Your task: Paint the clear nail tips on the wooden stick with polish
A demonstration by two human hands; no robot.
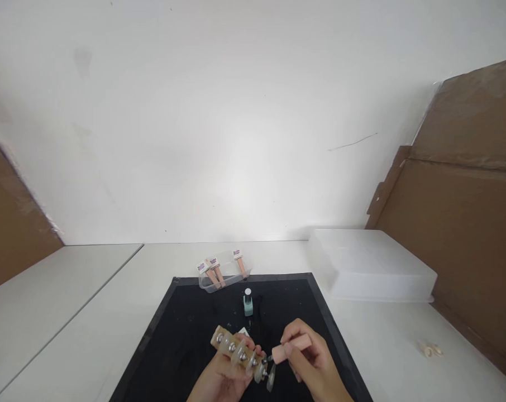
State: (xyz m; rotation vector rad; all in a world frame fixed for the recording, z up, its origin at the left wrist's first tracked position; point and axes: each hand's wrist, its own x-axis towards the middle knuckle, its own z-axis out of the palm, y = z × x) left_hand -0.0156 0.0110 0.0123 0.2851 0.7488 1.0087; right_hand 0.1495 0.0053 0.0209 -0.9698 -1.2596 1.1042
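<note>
My left hand [228, 371] is wrapped round a wooden strip [216, 336] that bears several metal knobs with clear, nail-shaped tips. In my right hand [314, 363] is a peach-coloured handle [292, 347], pinched between thumb and fingers. The handle's dark tip meets or nearly meets the strip's right end; exact contact is too small to tell. A teal bottle [248, 305] with a dark neck and pale top stands upright just beyond the hands. Part of a white label [243, 332] shows behind my left fingers.
A black mat [186, 312] lies under the hands. At its back edge, a clear tray [228, 262] holds peach-handled items with labels. A white translucent box [374, 268] sits back right, with small beige rings [431, 350] nearer. Brown cardboard [466, 223] stands at the right.
</note>
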